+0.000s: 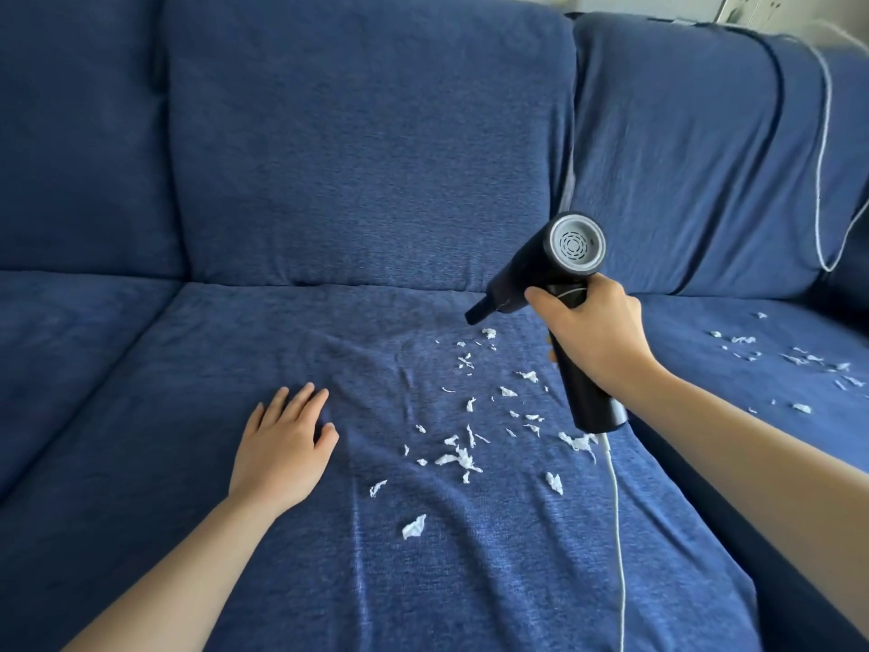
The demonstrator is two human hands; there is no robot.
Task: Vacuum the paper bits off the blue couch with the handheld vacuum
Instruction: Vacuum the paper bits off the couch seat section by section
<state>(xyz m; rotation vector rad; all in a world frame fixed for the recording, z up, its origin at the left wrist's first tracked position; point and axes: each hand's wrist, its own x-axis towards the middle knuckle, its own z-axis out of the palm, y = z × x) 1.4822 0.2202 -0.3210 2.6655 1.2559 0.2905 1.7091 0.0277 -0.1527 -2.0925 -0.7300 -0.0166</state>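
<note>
The right hand (595, 329) is clenching the handheld vacuum (555, 275), aiming its nozzle at the paper bits (463, 456), while the left hand (282, 444) is lying open and flat, seemingly tautening the blue couch (329, 157) cover.

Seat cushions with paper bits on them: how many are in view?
2. The middle seat cushion holds the main scatter of paper bits, below the handheld vacuum in the right hand. The right seat cushion holds a smaller scatter; more may lie out of frame.

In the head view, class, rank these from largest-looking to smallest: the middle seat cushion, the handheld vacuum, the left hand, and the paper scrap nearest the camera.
1. Middle seat cushion
2. Handheld vacuum
3. Left hand, though nearness to the camera may flatter it
4. Nearest paper scrap
</note>
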